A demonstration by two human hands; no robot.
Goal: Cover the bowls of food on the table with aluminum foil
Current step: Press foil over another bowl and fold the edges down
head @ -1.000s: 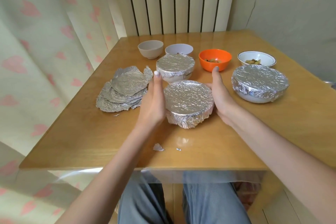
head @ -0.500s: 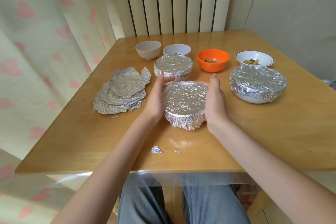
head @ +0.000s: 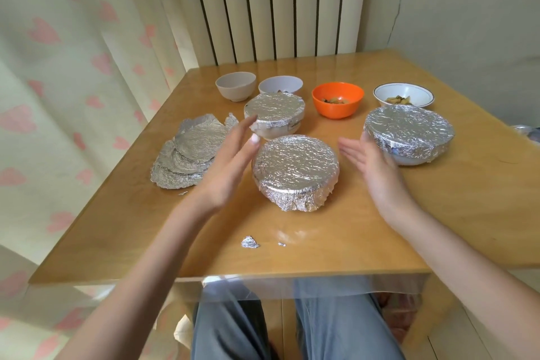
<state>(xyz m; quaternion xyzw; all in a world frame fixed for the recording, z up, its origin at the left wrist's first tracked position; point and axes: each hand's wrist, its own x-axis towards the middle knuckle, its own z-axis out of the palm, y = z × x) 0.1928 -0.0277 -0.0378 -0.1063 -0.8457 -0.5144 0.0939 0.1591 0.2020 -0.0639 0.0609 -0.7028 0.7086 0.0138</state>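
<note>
A foil-covered bowl [head: 295, 171] stands mid-table between my hands. My left hand [head: 230, 166] hovers just left of it, fingers straight, holding nothing. My right hand [head: 377, 169] is a little to its right, open and apart from it. Two more foil-covered bowls stand behind: a small one [head: 274, 112] and a large one [head: 409, 133] at right. Uncovered at the back are a beige bowl [head: 235, 86], a white bowl [head: 280, 85], an orange bowl [head: 337, 99] with food and a white rimmed bowl [head: 403, 95] with food. A stack of foil sheets [head: 193, 152] lies at left.
The wooden table [head: 438, 213] has small foil scraps [head: 250, 242] near its front edge. A heart-print curtain [head: 58, 96] hangs at left, a ribbed radiator [head: 271, 3] behind, a wall at right. My legs show below the table edge.
Both hands have let go of the sides of the middle foil-covered bowl and moved outward, fingers now straight. The camera has tilted slightly.
</note>
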